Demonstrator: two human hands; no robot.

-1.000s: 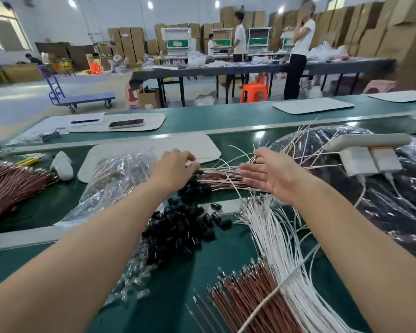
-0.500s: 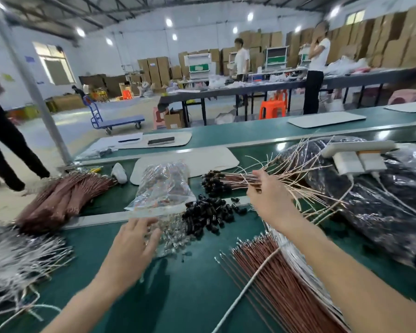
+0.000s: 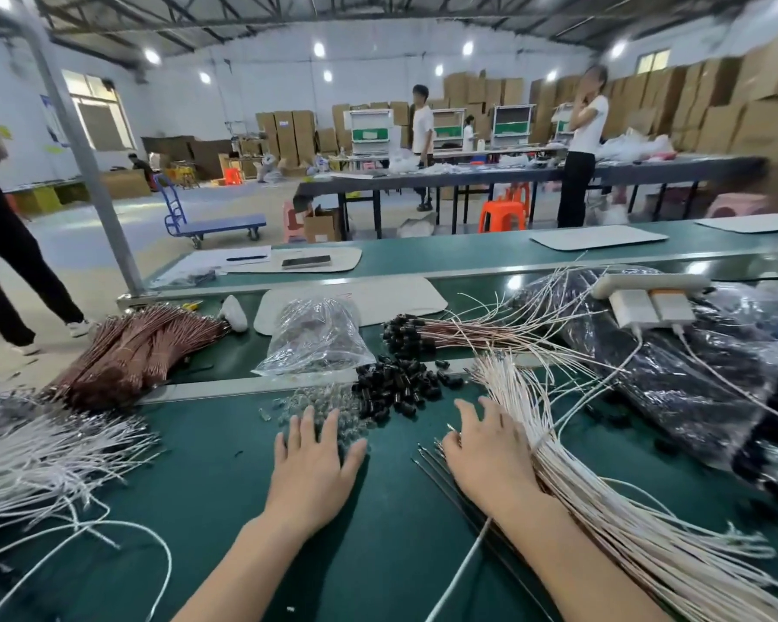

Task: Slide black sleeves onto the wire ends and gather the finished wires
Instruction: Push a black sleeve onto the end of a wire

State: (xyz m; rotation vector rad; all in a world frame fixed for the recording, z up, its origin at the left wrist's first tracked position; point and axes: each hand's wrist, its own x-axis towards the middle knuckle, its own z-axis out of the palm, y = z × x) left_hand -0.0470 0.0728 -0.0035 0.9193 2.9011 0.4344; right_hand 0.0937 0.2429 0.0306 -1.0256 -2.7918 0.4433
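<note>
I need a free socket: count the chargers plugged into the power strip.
2. A white charger and, right of it, an orange-topped charger, side by side on the power strip at right. The strip's far side is hidden, so more are possible.

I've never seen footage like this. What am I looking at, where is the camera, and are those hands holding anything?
There is no machine here: a person works with bare hands. The single picture comes from a camera worn on their head, looking forward and down. On the green table lie a heap of black sleeves, a bundle of white wires, wires already sleeved and a clear bag. The left hand lies flat on small clear pieces. The right hand rests on that wire bundle. Neither plainly grips anything.
</note>
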